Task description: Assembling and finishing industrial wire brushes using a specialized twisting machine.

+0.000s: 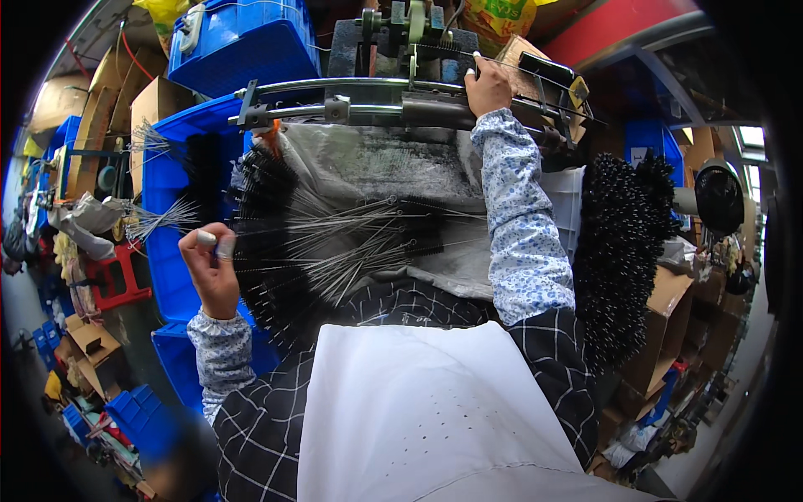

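My right hand (489, 88) reaches up to the bench machine (410, 50), its fingertips wrapped in white. Thumb and forefinger close on a thin dark wire (535, 74) running beside the machine's rail. At the left, my left hand (215, 272) is raised with thumb and fingers pinched together; what is between them is too small to make out. Beside it, a heap of wire-stemmed brushes (351, 243) lies across my lap, black bristles to the left and looped silver stems pointing right. A grey cloth (385, 159) lies beneath the heap.
Metal rails (368, 110) cross in front of me. Blue crates (171, 276) stand on the left, with more brush stems (159, 219) sticking out. A big pile of black brushes (623, 259) rises at the right. Cardboard boxes (669, 314) and a blue bin (242, 46) stand around.
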A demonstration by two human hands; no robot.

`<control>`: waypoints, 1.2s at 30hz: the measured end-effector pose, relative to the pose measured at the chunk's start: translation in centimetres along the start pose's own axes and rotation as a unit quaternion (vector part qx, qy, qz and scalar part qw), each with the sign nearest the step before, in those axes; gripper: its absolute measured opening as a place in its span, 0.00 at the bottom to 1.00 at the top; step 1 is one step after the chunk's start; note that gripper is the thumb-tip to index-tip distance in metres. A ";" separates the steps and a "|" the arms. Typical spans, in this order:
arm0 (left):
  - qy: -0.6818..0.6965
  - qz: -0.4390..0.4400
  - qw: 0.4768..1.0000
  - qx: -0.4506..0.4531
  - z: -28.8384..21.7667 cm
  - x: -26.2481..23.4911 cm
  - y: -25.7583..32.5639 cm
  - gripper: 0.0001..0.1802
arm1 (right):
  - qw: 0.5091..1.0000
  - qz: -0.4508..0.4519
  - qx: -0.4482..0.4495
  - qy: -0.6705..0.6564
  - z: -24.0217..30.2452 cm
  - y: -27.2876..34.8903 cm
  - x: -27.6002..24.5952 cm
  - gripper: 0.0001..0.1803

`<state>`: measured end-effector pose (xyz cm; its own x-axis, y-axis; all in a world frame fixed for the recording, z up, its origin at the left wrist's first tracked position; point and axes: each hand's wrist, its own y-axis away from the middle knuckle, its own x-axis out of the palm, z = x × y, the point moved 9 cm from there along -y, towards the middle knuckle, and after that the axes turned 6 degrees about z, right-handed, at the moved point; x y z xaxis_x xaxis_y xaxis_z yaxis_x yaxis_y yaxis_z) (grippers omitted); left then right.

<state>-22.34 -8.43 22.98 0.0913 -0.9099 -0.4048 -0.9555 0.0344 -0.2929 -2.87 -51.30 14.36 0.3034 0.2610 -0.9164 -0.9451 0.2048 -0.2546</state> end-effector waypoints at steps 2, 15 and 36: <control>-0.064 -0.101 0.993 -0.011 0.4 -4.0 -0.2 0.12 | 1.000 -0.002 -0.003 -0.010 0.6 0.0 0.0 0.20; -0.007 -0.148 0.987 0.063 -3.6 -13.1 -1.2 0.11 | 1.000 -0.026 -0.001 0.014 7.3 0.3 1.1 0.14; 0.209 0.066 0.971 0.098 -6.0 2.0 -7.5 0.14 | 0.959 0.134 0.015 0.250 -5.7 -5.1 -0.9 0.20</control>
<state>-16.67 -12.96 29.61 -0.1905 -0.9788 -0.0746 -0.8754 0.2038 -0.4384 0.96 -57.97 14.72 -0.0522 -0.1755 -0.9831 -0.9746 0.2234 0.0119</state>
